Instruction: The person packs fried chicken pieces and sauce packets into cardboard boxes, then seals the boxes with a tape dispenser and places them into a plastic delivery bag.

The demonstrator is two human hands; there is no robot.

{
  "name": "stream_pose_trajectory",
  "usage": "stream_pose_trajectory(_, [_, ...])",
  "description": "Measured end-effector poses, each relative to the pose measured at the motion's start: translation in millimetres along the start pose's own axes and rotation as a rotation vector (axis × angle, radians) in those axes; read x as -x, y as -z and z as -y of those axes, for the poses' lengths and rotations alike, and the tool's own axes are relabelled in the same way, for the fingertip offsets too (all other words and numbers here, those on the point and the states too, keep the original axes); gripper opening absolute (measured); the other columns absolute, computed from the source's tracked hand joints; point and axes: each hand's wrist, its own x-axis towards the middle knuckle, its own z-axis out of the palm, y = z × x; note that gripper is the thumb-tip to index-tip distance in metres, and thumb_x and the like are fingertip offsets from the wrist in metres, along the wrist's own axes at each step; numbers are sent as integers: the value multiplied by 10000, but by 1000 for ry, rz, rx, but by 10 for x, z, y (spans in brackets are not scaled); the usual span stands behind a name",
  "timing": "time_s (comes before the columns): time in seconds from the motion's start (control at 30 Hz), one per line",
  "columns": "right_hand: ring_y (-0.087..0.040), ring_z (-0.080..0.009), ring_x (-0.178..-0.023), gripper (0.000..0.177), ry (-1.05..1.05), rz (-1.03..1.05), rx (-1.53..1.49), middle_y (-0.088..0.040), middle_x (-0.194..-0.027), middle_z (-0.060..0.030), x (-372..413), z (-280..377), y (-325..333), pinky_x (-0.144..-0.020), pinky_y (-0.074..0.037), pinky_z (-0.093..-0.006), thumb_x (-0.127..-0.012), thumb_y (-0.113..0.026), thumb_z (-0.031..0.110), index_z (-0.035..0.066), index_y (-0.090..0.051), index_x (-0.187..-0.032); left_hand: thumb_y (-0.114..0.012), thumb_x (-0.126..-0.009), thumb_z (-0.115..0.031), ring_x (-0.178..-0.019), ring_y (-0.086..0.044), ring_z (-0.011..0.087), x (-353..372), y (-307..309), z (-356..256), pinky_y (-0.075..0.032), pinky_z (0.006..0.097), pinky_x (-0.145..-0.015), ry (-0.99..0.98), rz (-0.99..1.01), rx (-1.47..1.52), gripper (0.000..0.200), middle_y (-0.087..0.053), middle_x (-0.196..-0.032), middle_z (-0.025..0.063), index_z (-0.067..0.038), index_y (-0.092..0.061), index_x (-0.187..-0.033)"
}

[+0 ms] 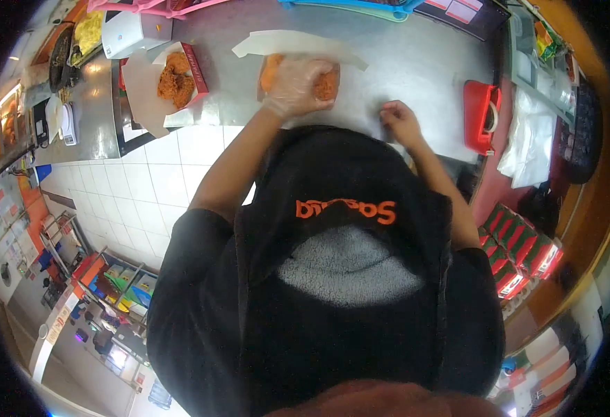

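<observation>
We see the left hand, in a clear glove, laid from above on the chicken. Its fingers are bent down over the piece and grip it. The chicken sits mid-desk, a little back from the near edge, and the hand hides what is under it. Just behind it, toward the far edge, lies a sheet of paper.

The right hand is bare and rests on the desk close to the near edge, apart from the chicken. Its fingers are curled in, and we cannot tell whether they pinch anything.

Toward the left edge an open red box stands on its own paper and holds more fried pieces. At the right edge we see a red holder, and beyond it a pile of white bags.
</observation>
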Motion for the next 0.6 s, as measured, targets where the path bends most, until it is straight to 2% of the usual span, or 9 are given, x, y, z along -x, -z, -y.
stream_pose_trajectory(0.07, [-577,-123,-768,205,8,-11,5,-623,-864,-43,-22,-69,34,-705,-472,-264,-859,-627,118,12,-581,-1029,-705,-741,-482,-1261,-440,326,40,-113,43,-298,463,-1073,-51,-54,5,571,-453,-1377,110,-137,-577,-1178])
stream_pose_trajectory(0.13, [-581,-124,-774,202,20,-20,14,-628,-870,-44,-30,-76,58,-709,-473,-265,-859,-627,119,12,-584,-1025,-648,-799,-518,-1373,-308,322,81,-246,31,-222,470,-1125,34,9,-350,627,-341,-1489,121,-136,-522,-1281])
stream_pose_trajectory(0.27, [-579,-126,-772,205,3,-55,61,-632,-865,-46,-14,-84,102,-707,-471,-266,-865,-630,129,15,-586,-1030,-607,-848,-487,-1418,-221,305,125,-56,-163,-173,481,-1148,163,117,-319,623,-272,-1529,123,-118,-484,-1335])
stream_pose_trajectory(0.37, [-580,-127,-773,214,-7,-54,82,-634,-867,-51,23,-58,114,-709,-472,-268,-869,-632,131,15,-582,-1041,-607,-871,-397,-1395,-268,312,205,119,-248,-203,479,-1140,206,115,-209,540,-358,-1472,142,-102,-503,-1311])
stream_pose_trajectory(0.43, [-579,-128,-772,218,-3,-59,106,-636,-868,-55,17,-39,110,-709,-472,-271,-869,-634,132,14,-581,-1045,-625,-853,-296,-1302,-394,322,285,193,-150,-308,485,-1076,301,-22,-377,486,-454,-1362,171,-103,-526,-1288])
stream_pose_trajectory(0.47, [-579,-128,-770,223,17,-55,82,-636,-865,-55,21,-36,103,-706,-471,-274,-867,-638,132,16,-582,-1048,-625,-853,-296,-1302,-394,322,319,241,-102,-308,485,-1076,299,-20,-380,486,-454,-1362,171,-103,-526,-1288])
stream_pose_trajectory(0.53, [-578,-129,-767,227,32,-54,55,-636,-862,-56,38,-55,81,-703,-470,-277,-865,-642,133,17,-583,-1051,-640,-818,-227,-1156,-509,324,344,455,-124,-403,474,-976,373,-205,-303,444,-549,-1196,175,-104,-560,-1237])
stream_pose_trajectory(0.57, [-575,-130,-768,228,42,-52,49,-632,-859,-55,29,-62,67,-701,-468,-279,-862,-644,134,20,-585,-1051,-648,-798,-232,-1031,-571,311,281,417,-36,-432,463,-923,338,-105,-312,452,-603,-1096,151,-95,-567,-1221])
stream_pose_trajectory(0.6, [-572,-131,-770,229,53,-49,45,-627,-855,-54,23,-60,53,-700,-465,-281,-860,-647,136,24,-588,-1052,-648,-798,-232,-1031,-571,311,211,391,-53,-432,463,-923,336,-101,-312,452,-603,-1096,151,-95,-567,-1221])
